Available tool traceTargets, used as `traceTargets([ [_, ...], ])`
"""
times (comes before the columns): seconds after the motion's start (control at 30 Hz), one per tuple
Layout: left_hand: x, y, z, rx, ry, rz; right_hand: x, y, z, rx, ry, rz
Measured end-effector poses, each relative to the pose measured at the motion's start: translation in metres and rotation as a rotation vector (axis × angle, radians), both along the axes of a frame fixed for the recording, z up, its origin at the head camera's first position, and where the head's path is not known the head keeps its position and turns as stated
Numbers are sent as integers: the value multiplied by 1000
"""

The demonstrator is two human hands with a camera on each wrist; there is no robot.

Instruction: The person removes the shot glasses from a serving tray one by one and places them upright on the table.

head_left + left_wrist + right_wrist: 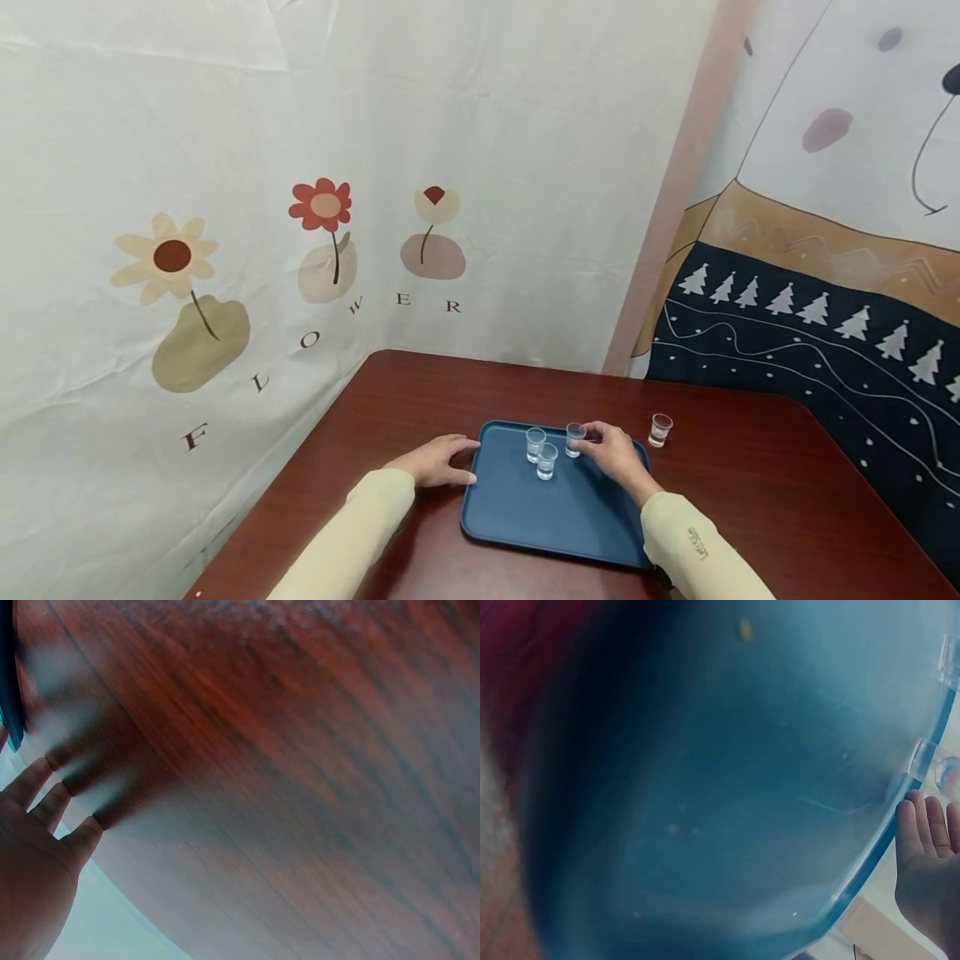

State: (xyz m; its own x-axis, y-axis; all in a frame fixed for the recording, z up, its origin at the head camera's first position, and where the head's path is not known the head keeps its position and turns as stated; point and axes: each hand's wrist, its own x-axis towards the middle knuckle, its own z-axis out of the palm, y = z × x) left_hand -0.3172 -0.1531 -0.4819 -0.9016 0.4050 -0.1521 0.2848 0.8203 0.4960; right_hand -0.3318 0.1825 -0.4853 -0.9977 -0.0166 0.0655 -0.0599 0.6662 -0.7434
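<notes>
A blue tray (570, 525) lies on the table. Toward its back stand two small clear shot glasses, a rear one (535, 446) and a nearer one (547, 462), each with clear contents low inside. My right hand (617, 458) reaches over the tray's right side and holds another shot glass (573, 435) between thumb and fingers. In the right wrist view, this hand (930, 877) appears beside a glass (922, 759) near the tray's rim. With fingers extended, my left hand (437, 462) rests at the tray's left rim; the left wrist view shows its spread fingers (52, 802).
One more shot glass (660, 430) stands on the red-brown table (420, 392), beyond the tray's right back corner. A white curtain with printed flowers (525, 167) hangs behind and left. At the right hangs a dark patterned cloth (787, 350).
</notes>
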Motion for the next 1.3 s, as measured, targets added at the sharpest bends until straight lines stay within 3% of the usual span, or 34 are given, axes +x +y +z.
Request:
traceTargets([
  [0.33,-3,2,1,5,1,-17,-1,0,0,4,22,-4],
  [0.87,-3,-1,1,11,-15,7,14,27,16,-62,130,-58],
  [1.3,-2,-1,1,17,-13,9,27,69,18,-20,144,-194],
])
